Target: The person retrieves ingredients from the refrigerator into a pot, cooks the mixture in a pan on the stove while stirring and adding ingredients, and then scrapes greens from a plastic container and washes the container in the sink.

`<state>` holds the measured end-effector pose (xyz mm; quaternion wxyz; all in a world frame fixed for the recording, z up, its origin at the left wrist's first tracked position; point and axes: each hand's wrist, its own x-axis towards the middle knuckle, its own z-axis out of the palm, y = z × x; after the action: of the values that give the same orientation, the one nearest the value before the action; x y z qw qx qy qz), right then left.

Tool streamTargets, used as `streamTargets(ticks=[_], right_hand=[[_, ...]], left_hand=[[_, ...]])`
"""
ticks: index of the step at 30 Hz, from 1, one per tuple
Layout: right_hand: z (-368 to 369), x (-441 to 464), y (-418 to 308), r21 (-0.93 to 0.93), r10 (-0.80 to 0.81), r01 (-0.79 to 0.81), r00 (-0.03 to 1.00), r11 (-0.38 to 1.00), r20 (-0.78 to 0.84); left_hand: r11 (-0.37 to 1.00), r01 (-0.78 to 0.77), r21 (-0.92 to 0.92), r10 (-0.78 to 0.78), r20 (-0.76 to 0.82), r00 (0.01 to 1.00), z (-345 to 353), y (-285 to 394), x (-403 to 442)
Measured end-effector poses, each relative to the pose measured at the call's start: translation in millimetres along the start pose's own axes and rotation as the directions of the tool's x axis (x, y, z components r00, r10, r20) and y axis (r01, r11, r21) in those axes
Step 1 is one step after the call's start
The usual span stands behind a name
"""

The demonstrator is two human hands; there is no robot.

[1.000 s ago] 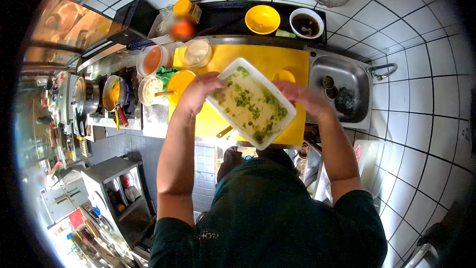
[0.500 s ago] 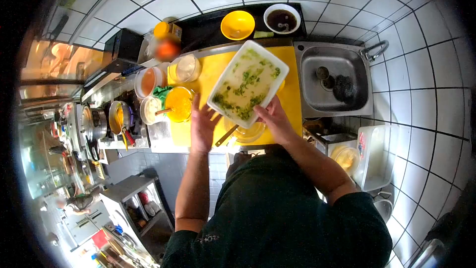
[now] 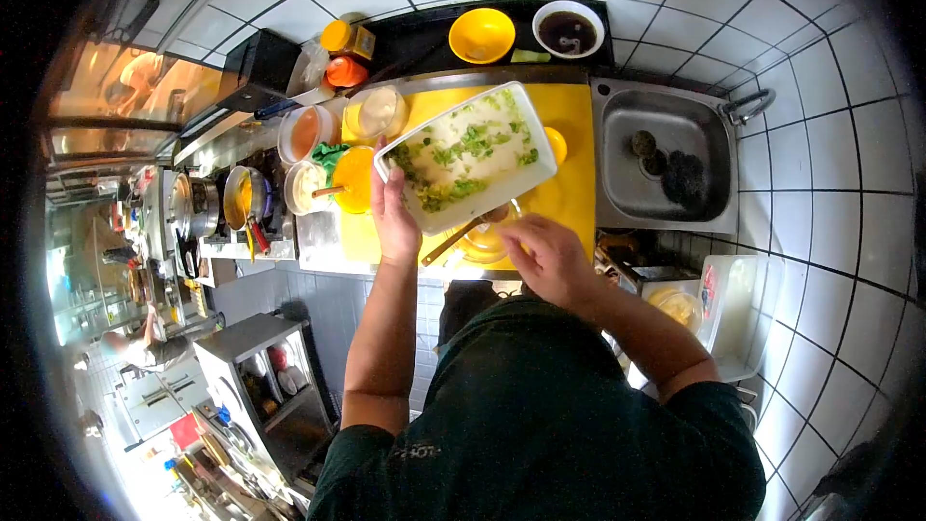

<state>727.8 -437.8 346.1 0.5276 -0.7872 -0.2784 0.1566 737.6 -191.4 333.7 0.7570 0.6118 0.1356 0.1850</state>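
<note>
A white rectangular tray (image 3: 468, 156) with a pale layer and chopped green herbs is held tilted above the yellow board (image 3: 569, 203). My left hand (image 3: 394, 217) grips its left end, thumb at the rim. Just below the tray's right part is my right hand (image 3: 550, 256), apart from it, fingers partly curled; nothing can be made out in them. Beneath the tray lies a clear bowl (image 3: 482, 243) with a brown-handled utensil (image 3: 451, 242) across it. A bowl of yellow stuff (image 3: 355, 179) with a wooden handle stands to the left.
Tubs of orange (image 3: 307, 132) and white stuff (image 3: 307, 187) stand left, near pans on a stove (image 3: 243, 201). On the back ledge are a yellow bowl (image 3: 481, 36) and a bowl of dark liquid (image 3: 570, 31). A sink (image 3: 666, 154) is at right. A person (image 3: 154, 347) appears far left.
The tray has turned and moved slightly down. My left hand has taken hold of its left end, while my right hand has let go and dropped below it.
</note>
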Motion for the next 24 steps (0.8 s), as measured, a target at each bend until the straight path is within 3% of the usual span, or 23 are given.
streamTargets(ticks=[2, 4, 10, 13, 16, 19, 22, 24], right_hand=[[-19, 24, -11, -0.285, -0.308, 0.271, 0.947, 0.920, -0.095], [-35, 55, -23, -0.520, -0.449, 0.336, 0.887, 0.786, -0.106], [-38, 100, -9, -0.705, -0.425, 0.245, 0.901, 0.665, -0.088], [-37, 95, 2, -0.659, -0.281, 0.241, 0.959, 0.712, 0.047], [-36, 91, -3, -0.673, -0.123, 0.329, 0.934, 0.662, 0.336], [-34, 96, -21, -0.584, -0.389, 0.481, 0.876, 0.654, 0.286], [-27, 109, -34, -0.668, -0.475, 0.490, 0.851, 0.560, 0.226], [-17, 121, -30, -0.695, -0.450, 0.480, 0.858, 0.535, 0.247]], left_hand=[[0.999, -0.028, 0.034, 0.027, 0.048, 0.998, 7, 7, -1], [1.000, 0.010, 0.014, -0.011, 0.099, 0.995, 21, 13, -4], [0.999, 0.001, 0.038, -0.010, 0.229, 0.973, 42, 19, 5], [1.000, 0.018, 0.008, -0.020, 0.260, 0.965, 42, 21, 15], [0.999, 0.043, 0.005, -0.042, 0.292, 0.956, 39, 25, 26], [0.997, 0.067, 0.030, -0.073, 0.333, 0.940, 38, 27, 36], [0.997, 0.071, 0.037, -0.080, 0.384, 0.920, 40, 32, 44], [0.996, 0.021, 0.086, -0.056, 0.424, 0.904, 40, 33, 51]])
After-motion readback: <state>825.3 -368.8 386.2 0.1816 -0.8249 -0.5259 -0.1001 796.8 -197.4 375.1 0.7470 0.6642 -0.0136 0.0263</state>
